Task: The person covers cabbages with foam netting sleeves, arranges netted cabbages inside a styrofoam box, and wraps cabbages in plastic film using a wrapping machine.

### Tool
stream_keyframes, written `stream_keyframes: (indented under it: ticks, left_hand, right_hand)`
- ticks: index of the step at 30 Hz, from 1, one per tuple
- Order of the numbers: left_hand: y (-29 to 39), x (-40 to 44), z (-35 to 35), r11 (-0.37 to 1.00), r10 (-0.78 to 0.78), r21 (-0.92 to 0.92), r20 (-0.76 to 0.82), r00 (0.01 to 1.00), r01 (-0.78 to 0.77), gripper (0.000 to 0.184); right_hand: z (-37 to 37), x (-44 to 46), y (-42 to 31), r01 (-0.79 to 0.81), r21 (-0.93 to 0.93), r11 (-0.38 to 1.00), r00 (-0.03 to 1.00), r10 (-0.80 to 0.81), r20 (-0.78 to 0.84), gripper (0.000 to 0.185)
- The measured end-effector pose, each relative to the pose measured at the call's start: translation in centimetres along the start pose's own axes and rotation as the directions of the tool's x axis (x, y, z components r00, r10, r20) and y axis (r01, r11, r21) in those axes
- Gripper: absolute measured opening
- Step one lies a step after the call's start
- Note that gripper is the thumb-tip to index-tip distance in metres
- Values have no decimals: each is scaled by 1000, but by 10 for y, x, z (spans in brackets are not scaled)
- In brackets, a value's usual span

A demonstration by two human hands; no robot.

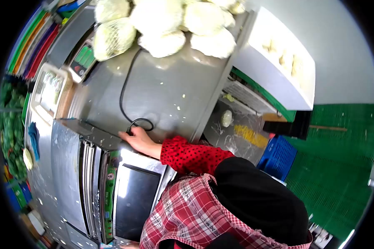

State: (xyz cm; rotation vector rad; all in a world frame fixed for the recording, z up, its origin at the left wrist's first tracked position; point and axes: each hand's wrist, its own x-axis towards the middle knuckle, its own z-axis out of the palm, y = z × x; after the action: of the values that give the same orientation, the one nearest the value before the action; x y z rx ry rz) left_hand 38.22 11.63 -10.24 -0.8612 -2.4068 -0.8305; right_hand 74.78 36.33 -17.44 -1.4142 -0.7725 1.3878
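My right hand (pixel 139 141), in a red sleeve with black dots, is at the upper edge of a steel machine (pixel 66 166). Its fingers curl down by a looped black cord (pixel 142 120); whether they grip the cord or the machine's edge is hidden. The cord runs up the steel table (pixel 162 91) towards wrapped cabbages (pixel 158 16). Beside my forearm lies a dark flat plate (pixel 137 201) on the machine, next to a green printed box (pixel 109 195). Only a sliver of my left hand (pixel 129 245) shows at the bottom edge, its fingers unclear.
A scale (pixel 82 62) and a pale basket (pixel 50 91) stand at the upper left. At the right is a white foam box (pixel 274 66) with pale produce inside. A blue crate (pixel 279 155) is on the floor near green matting (pixel 332 166).
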Motion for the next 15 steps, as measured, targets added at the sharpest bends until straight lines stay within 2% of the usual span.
stream_keyframes:
  ticks: [1,2,3,4,5,6,7,8,9,10,11,12,13,14,15]
  left_hand:
    - [19,-3,-1,992,111,-59,-47,993,-113,44]
    - [44,-9,-5,962,223,-144,-70,972,-231,44]
    - [74,-15,-10,909,332,-246,-60,942,-336,45]
    - [114,-27,-18,823,459,-369,-15,888,-432,45]
    - [174,-43,-34,745,585,-479,133,800,-465,39]
    - [207,-52,-32,585,764,-567,146,628,-580,38]
    - [238,-71,-28,557,790,-629,202,578,-542,36]
    - [269,-88,-21,434,869,-691,151,471,-578,35]
    - [298,-108,-23,351,898,-843,180,401,-408,34]
    - [322,-126,-31,360,920,-868,271,283,-341,33]
    - [344,-146,-35,336,940,-894,302,155,-297,31]
    - [353,-167,-23,270,962,-941,270,28,-204,34]
    - [357,-187,-11,257,952,-941,286,-112,-222,39]
    - [360,-212,3,112,966,-945,176,-189,-307,48]
    - [361,-234,11,53,948,-912,174,-267,-407,58]
  right_hand:
    - [0,2,3,34,-36,999,999,-35,-29,38]
    - [0,1,-3,-3,-72,997,1000,1,-28,43]
    - [-7,-3,-20,-91,-262,961,996,94,2,48]
    - [-6,-5,-15,-56,-203,978,998,54,-14,49]
    - [-3,-3,-10,-5,-150,989,1000,1,-27,51]
    - [3,-1,1,45,-104,994,996,-52,-67,50]
    - [-3,2,6,114,-96,989,993,-113,12,50]
    - [-16,-6,-3,130,-113,985,991,-125,45,48]
    - [-37,-24,-14,138,-138,981,989,-129,73,46]
    - [-56,-44,-19,140,13,990,990,-140,25,38]
    - [-85,-64,-23,270,232,935,963,-261,-69,25]
    - [-132,-93,-19,361,123,925,930,-347,-124,16]
    - [-169,-111,4,478,45,877,857,-454,-246,12]
    - [-208,-134,25,449,188,874,863,-370,-343,12]
    - [-248,-162,45,234,333,914,909,-84,-408,16]
